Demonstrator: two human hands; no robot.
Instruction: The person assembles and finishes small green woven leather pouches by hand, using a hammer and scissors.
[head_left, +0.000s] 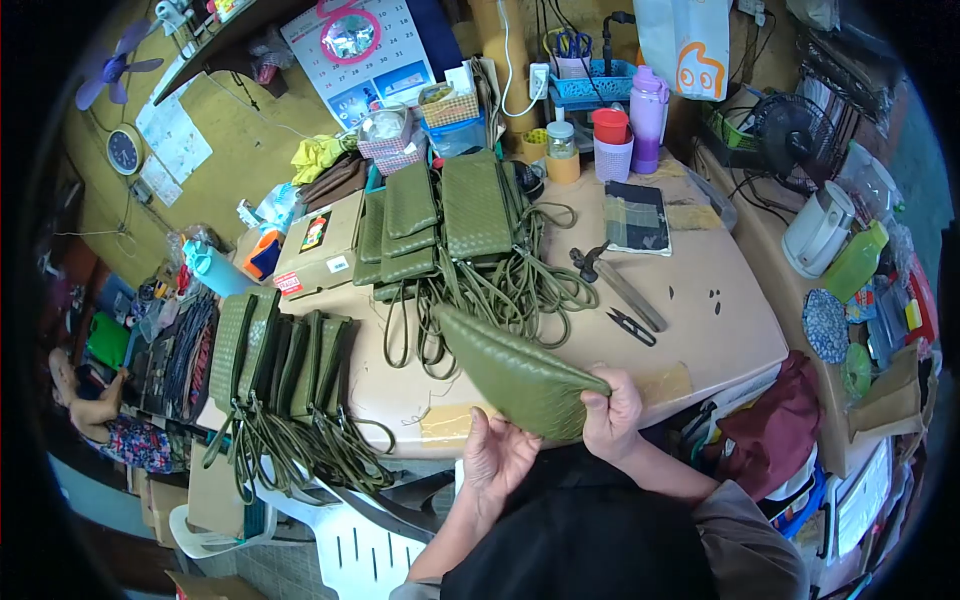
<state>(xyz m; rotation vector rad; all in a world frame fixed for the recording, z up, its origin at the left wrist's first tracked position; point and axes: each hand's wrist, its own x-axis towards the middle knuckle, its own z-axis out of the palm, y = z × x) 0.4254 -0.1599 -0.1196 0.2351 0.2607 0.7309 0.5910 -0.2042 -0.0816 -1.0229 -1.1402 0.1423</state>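
A green woven-pattern pouch point(515, 372) is raised over the table's front edge, tilted. My right hand point(612, 415) pinches its right corner between thumb and fingers. Lower down, my left hand point(498, 455) touches the pouch's bottom edge, palm up, thumb raised, its fingertips partly hidden beneath the pouch. Behind it lies a stack of similar green pouches point(480, 205) with a tangle of straps point(500, 295). More green pouches point(262, 350) stand in a row at the table's left, their straps hanging over the edge.
On the table point(720, 320) lie a hammer point(628, 290), small snips point(632, 327) and a dark notebook point(637, 218). A cardboard box point(322, 245) stands at the left; a purple bottle point(648, 120) and cups are at the back. A white chair point(365, 545) is below. Another person point(100, 410) is far left.
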